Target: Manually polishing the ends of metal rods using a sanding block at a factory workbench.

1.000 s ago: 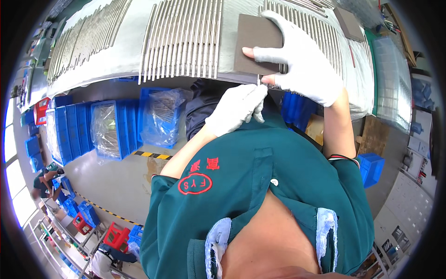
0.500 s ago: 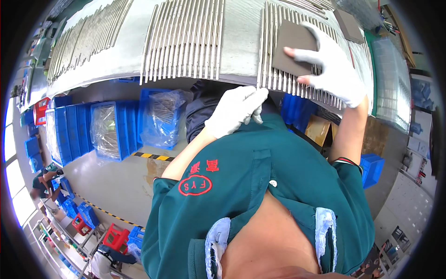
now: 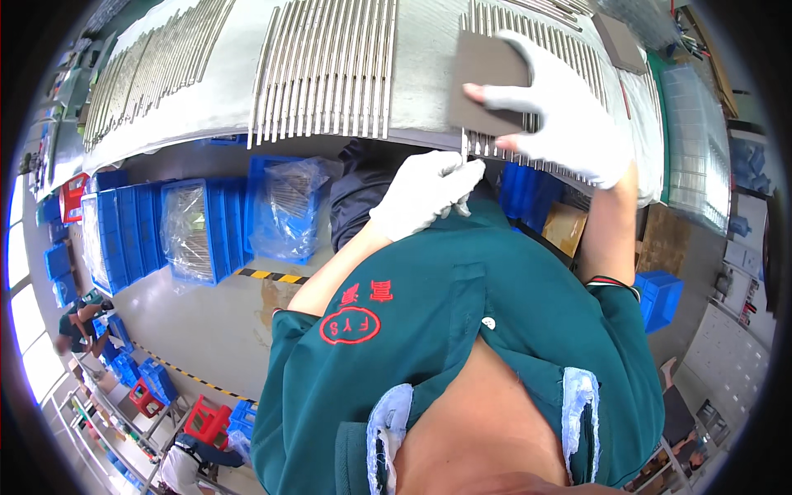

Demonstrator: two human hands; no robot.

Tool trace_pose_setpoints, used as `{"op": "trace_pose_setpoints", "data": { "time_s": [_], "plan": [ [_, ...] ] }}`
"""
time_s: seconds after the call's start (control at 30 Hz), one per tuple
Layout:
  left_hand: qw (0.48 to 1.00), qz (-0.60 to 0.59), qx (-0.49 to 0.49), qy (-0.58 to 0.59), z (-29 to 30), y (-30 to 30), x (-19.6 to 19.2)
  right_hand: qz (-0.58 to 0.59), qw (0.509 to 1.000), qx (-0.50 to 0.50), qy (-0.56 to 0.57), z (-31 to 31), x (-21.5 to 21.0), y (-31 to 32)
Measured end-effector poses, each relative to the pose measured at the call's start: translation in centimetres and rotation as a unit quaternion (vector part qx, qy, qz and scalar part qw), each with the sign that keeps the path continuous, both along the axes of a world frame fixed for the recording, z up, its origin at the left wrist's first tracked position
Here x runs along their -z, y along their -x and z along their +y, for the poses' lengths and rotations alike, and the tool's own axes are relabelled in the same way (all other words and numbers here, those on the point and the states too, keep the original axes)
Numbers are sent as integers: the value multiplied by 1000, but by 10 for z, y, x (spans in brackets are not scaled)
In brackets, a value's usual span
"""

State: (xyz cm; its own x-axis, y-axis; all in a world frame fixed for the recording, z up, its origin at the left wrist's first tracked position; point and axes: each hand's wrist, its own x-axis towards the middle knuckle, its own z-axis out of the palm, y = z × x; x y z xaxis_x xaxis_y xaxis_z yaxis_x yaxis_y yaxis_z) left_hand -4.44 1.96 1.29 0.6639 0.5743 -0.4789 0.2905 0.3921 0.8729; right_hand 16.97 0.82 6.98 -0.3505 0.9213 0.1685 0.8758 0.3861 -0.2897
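At the table's front edge, my gloved left hand (image 3: 431, 191) is closed, thumb and finger pinching the near end of a slim metal rod (image 3: 464, 147). The rod is the leftmost of a row lying side by side under my right hand. My gloved right hand (image 3: 569, 115), two bare fingertips showing, grips a flat brown-grey pad (image 3: 488, 82) that looks like a sanding sponge. The pad lies over the left part of the row and hides the middle of several rods. Motion blurs it slightly.
More metal rods (image 3: 326, 74) lie in a row on the white-covered table (image 3: 429, 74), with thinner ones (image 3: 153, 70) at far left. A second brown pad (image 3: 620, 43) rests at right. Blue crates (image 3: 132, 235) with bagged rods stand on the floor at left.
The pad has slid left with my right hand, from the middle of the row to its left edge. My left hand has shifted slightly right and down.
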Motion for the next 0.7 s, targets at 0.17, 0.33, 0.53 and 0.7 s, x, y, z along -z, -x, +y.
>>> {"op": "trace_pose_setpoints", "data": {
  "time_s": [0.17,0.33,0.53,0.7],
  "plan": [
    [1000,12,-3,3,2,3,0,7,999,-24,24,1,2,0],
    [999,29,7,-34,6,5,3,29,997,47,56,-14,-13,-32],
    [997,-64,0,-37,3,7,24,38,992,112,41,-23,-5,-35],
    [992,-123,0,30,1,6,20,17,998,34,46,-6,1,-12]
  ]
}}
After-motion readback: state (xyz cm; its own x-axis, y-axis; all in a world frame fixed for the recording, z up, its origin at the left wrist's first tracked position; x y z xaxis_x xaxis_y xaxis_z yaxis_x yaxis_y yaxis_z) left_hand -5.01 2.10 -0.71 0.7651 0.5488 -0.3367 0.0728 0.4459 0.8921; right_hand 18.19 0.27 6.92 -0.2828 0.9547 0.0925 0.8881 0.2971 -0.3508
